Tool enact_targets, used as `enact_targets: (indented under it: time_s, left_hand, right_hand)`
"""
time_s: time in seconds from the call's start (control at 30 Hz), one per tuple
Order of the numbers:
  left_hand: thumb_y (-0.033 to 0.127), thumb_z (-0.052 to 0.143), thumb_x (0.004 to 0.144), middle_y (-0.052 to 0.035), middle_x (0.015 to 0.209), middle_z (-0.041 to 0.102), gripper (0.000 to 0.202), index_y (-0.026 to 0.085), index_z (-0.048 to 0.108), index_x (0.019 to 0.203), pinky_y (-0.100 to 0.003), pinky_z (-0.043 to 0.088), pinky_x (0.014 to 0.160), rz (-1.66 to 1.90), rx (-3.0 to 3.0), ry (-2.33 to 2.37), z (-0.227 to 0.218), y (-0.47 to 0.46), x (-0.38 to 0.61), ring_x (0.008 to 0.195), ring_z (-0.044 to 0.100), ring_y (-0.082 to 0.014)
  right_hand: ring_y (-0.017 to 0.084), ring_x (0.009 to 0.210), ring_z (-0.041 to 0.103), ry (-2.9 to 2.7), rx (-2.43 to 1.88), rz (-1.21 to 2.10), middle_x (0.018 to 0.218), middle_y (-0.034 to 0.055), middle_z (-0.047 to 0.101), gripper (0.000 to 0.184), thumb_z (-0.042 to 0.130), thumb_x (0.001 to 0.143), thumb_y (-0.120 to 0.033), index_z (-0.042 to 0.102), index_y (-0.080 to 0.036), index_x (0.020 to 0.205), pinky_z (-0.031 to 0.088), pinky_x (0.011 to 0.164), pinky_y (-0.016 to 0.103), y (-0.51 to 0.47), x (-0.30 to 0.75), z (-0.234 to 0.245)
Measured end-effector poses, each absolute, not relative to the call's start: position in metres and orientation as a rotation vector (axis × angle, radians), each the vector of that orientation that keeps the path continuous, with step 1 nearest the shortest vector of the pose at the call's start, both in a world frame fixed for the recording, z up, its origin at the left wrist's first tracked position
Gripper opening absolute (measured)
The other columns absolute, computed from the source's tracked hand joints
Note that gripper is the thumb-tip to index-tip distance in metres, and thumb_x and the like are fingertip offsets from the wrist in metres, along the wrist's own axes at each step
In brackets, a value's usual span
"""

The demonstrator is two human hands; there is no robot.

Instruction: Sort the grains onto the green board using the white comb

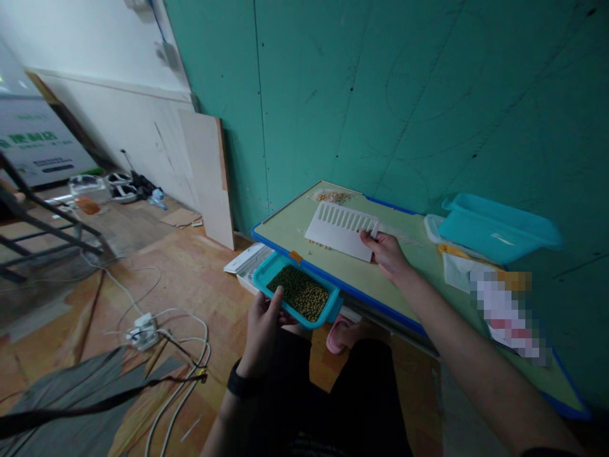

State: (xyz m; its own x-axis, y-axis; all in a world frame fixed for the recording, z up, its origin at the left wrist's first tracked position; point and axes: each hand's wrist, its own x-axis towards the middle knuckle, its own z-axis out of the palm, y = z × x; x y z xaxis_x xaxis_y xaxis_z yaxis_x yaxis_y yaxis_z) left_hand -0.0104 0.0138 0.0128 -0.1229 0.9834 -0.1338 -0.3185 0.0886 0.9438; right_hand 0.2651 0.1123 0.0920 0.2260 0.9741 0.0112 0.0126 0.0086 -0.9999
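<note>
My left hand grips the near left edge of a turquoise tray, thumb on the rim. In the tray, dark green beans lie to the left and tan, soybean-like beans to the right. It is held just off the table's near edge. My right hand is closed on the right end of a white slotted plastic scoop, held low over the table. A few pale beans lie by the scoop's near edge; whether the scoop touches the tabletop I cannot tell.
A pile of mixed grains lies at the table's far edge. At the right stand a turquoise bin and bags, one blurred out. A green wall rises behind. White cables and a power strip lie on the floor at left.
</note>
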Motion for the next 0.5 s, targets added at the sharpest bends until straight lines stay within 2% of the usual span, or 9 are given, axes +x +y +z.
enact_targets:
  time_s: [0.23,0.5]
  left_hand:
    - [0.061,0.078,0.074,0.0068,0.055,0.060,0.049,0.021,0.053,0.086,-0.025,0.051,0.044,1.348,0.809,1.111,0.0167,0.0131,-0.0096,0.042,0.062,-0.0150]
    - [0.060,0.077,0.074,0.0071,0.055,0.059,0.045,0.023,0.054,0.085,-0.025,0.049,0.044,1.340,0.792,1.124,0.0193,0.0117,-0.0086,0.043,0.063,-0.0161]
  right_hand:
    - [0.019,0.070,0.065,-1.072,-1.277,1.046,0.068,-0.0007,0.069,0.062,0.089,0.044,-0.069,0.073,-0.019,0.076,0.050,0.062,0.029,0.1082,0.2593,0.0941]
    - [0.019,0.069,0.065,-1.115,-1.286,1.054,0.069,0.0001,0.070,0.059,0.089,0.045,-0.069,0.073,-0.021,0.074,0.050,0.061,0.029,0.1066,0.2579,0.0941]
